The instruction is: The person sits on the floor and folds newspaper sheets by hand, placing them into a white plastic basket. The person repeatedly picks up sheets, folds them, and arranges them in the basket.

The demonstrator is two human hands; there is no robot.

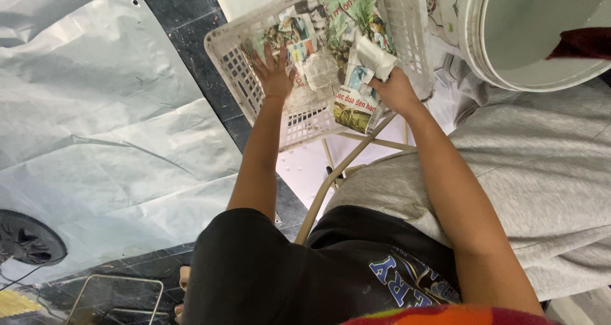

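White plastic lattice forms the laundry-style basket (pixel 245 64) at twelve o'clock in the view, lined with crumpled newspaper sheets (pixel 324 39). The left hand (pixel 275 72) lies flat with fingers spread, palm down on the paper near the basket's nine o'clock wall, gripping nothing. The right hand (pixel 396 89), at about three o'clock from the left one, is curled around a white wrapped bundle (pixel 375 55) that juts up toward twelve o'clock from the fist; a folded newspaper page (pixel 354 109) hangs just below it over the basket's near edge. A big white bucket (pixel 503 51) sits at two o'clock, just beside the basket. The basket rests on a tan metal stool frame (pixel 337 175). Grey plastic sheeting (pixel 102 128) covers the floor from nine to ten o'clock, with a black fan (pixel 25 239) at eight o'clock. Grey trousers (pixel 541 166) fill four o'clock
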